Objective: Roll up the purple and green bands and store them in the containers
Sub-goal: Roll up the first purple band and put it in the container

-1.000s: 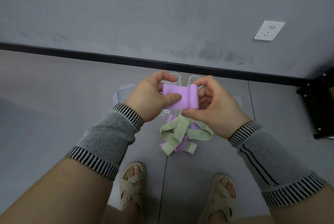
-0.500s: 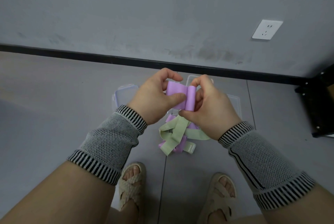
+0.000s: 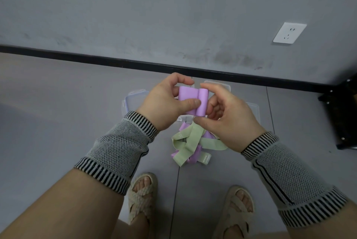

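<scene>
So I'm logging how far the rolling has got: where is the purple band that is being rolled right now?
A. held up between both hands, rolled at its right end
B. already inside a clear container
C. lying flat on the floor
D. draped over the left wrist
A: the purple band is pinched between the left hand and the right hand, above the floor pile.

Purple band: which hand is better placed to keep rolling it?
Right. The right hand pinches the rolled end of the purple band between thumb and fingers, while the left hand only holds the flat tail steady.
</scene>
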A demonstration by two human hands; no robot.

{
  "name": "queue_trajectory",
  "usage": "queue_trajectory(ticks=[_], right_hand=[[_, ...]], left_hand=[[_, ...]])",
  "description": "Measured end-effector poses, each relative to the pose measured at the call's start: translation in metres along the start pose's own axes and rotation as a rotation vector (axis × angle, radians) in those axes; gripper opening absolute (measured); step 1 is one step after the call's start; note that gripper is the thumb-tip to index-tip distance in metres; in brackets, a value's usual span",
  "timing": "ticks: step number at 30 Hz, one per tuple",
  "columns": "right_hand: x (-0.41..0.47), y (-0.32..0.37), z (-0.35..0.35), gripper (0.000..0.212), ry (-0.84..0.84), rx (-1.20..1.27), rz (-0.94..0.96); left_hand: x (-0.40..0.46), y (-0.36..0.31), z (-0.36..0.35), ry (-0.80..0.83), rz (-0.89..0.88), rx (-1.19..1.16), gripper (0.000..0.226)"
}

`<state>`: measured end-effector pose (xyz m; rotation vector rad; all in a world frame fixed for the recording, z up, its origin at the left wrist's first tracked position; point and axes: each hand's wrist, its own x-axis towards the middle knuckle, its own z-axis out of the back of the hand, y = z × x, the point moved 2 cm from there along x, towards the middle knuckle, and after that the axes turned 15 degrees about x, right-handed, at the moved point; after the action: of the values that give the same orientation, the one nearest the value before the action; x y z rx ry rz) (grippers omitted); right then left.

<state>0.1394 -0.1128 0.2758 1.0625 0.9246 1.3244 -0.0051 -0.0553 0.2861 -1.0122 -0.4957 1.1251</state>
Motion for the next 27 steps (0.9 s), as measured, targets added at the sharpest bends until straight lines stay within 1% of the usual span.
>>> queue_trajectory(ticks=[4,9,11,18,23,27], right_hand=[[0.001,0.001,0.000,0.052,-0.026,0.021,-0.007],[-0.002,0.006,0.006,0.054,-0.076,0.245,0.024],[-0.002,0.008,0.008,0.054,-0.067,0.262,0.016],[0.000,0.000,0.005,0.054,-0.037,-0.056,0.043],[0.001,-0.002,0.003,0.050,-0.039,-0.153,0.057],[0.001,-0.003,0.000,0.048,-0.029,-0.183,0.061]], left_hand=[[0.002,0.003,0.001,-0.007,0.056,-0.069,0.028],[0.003,0.006,0.005,0.016,0.119,-0.280,0.026],[0.003,0.006,0.006,0.028,0.126,-0.308,0.027],[0.003,0.003,-0.002,-0.026,0.074,-0.132,0.029],[0.004,0.004,-0.004,-0.047,0.079,-0.068,0.030],[0.001,0.002,-0.011,-0.042,0.062,0.048,0.039]])
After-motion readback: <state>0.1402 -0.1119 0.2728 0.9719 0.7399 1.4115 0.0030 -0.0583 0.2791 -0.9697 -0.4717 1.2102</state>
